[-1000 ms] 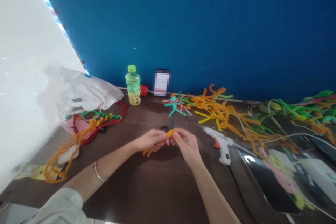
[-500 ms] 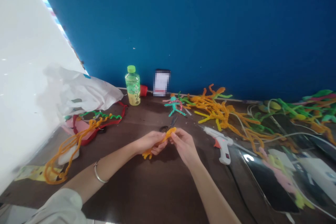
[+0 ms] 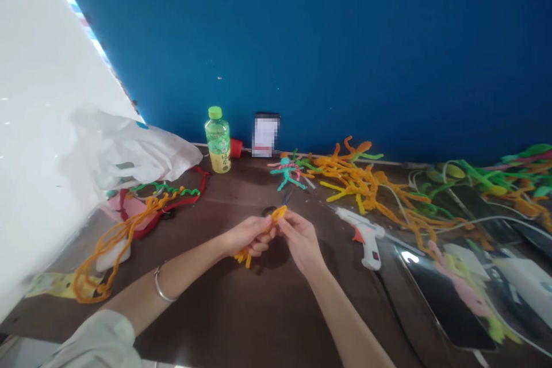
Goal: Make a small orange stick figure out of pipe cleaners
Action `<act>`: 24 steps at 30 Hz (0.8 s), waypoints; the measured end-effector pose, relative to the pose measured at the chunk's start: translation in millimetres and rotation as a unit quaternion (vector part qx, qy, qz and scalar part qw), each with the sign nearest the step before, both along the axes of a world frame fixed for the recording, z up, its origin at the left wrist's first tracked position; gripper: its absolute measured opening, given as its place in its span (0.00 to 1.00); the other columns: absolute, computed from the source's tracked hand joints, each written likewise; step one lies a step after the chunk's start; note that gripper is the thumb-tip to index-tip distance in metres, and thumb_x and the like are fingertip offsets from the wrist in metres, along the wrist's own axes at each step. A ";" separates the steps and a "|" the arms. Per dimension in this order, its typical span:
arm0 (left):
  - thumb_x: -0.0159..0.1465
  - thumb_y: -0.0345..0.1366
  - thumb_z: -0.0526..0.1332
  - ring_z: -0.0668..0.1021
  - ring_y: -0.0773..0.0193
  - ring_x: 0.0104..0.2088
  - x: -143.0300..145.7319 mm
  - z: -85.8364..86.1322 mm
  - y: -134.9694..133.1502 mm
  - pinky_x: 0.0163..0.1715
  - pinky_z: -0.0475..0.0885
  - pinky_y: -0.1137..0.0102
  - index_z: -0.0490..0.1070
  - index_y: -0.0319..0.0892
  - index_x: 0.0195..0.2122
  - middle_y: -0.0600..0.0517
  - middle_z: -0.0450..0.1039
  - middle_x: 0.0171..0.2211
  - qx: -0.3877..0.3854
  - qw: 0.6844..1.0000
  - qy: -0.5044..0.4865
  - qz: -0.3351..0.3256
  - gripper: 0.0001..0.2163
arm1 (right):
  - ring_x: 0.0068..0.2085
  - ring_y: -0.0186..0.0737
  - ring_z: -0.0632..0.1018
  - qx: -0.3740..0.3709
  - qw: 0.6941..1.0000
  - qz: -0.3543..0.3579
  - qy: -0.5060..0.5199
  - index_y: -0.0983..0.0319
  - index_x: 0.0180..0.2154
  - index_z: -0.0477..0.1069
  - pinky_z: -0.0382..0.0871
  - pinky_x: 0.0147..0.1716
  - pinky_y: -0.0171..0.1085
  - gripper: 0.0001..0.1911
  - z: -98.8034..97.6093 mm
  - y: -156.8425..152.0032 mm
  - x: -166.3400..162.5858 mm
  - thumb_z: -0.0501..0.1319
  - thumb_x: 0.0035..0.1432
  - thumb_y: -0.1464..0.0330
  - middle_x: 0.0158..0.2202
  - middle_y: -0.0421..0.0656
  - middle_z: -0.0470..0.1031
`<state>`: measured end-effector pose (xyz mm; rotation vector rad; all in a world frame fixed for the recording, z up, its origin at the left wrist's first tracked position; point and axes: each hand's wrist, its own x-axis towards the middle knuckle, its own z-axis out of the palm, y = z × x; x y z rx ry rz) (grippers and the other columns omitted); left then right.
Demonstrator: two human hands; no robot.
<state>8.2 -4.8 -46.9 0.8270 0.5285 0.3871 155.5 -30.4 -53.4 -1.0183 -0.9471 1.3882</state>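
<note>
A white bag [image 3: 129, 149] and orange loops [image 3: 110, 244] are crowding the table's [image 3: 241, 310] left edge, with bare wood lying open toward the near edge. At the middle, the left hand [image 3: 245, 234] and right hand [image 3: 299, 238] are meeting fingertip to fingertip, both pinching a short orange pipe cleaner [image 3: 278, 214] just above the tabletop. A glue gun [image 3: 366, 236] is lying near them on the right.

Orange pipe cleaner [image 3: 278, 213] middle hidden inside left hand [image 3: 248, 236]; scissors [image 3: 268, 209] mostly covered; card [image 3: 265, 134] pixelated.
</note>
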 end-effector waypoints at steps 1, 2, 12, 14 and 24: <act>0.57 0.55 0.51 0.45 0.79 0.12 0.3 -1.0 -0.1 0.10 0.42 0.81 0.55 0.41 0.26 0.63 0.43 0.16 0.001 1.000 0.007 -0.001 0.20 | 0.26 0.32 0.69 -0.001 1.000 -0.006 -0.003 0.62 0.26 0.72 0.63 0.27 0.33 0.10 -1.1 0.2 -0.2 0.66 0.44 0.63 0.26 0.40 0.71; 0.56 0.56 0.51 0.46 0.79 0.12 0.5 -1.7 -0.2 0.10 0.42 0.81 0.54 0.41 0.25 0.63 0.43 0.16 0.001 1.000 0.013 -0.005 0.21 | 0.26 0.32 0.69 -0.004 1.000 -0.011 -0.005 0.63 0.26 0.72 0.64 0.27 0.33 0.10 -1.7 0.3 -0.7 0.66 0.44 0.62 0.27 0.40 0.71; 0.59 0.50 0.53 0.46 0.79 0.12 -4.2 3.9 0.0 0.10 0.42 0.81 0.59 0.41 0.31 0.63 0.42 0.16 0.021 1.000 -0.006 -0.006 0.16 | 0.24 0.31 0.66 -0.002 1.000 -0.007 -0.014 0.63 0.23 0.70 0.62 0.26 0.32 0.11 4.1 -3.6 -2.4 0.64 0.47 0.61 0.21 0.39 0.68; 0.58 0.49 0.54 0.46 0.79 0.12 -4.5 2.9 0.6 0.10 0.42 0.81 0.59 0.41 0.31 0.63 0.42 0.16 0.021 1.000 -0.006 -0.005 0.15 | 0.25 0.32 0.67 0.005 1.000 -0.001 -0.030 0.63 0.23 0.71 0.62 0.26 0.33 0.12 3.4 -3.4 0.1 0.64 0.47 0.61 0.22 0.40 0.69; 0.57 0.48 0.57 0.48 0.79 0.11 -6.1 -2.6 2.3 0.09 0.43 0.81 0.58 0.40 0.28 0.64 0.44 0.15 0.054 0.998 0.017 -0.012 0.16 | 0.22 0.31 0.64 -0.039 0.999 -0.002 -0.037 0.64 0.18 0.70 0.58 0.22 0.34 0.14 13.6 -4.4 3.7 0.66 0.43 0.60 0.18 0.40 0.68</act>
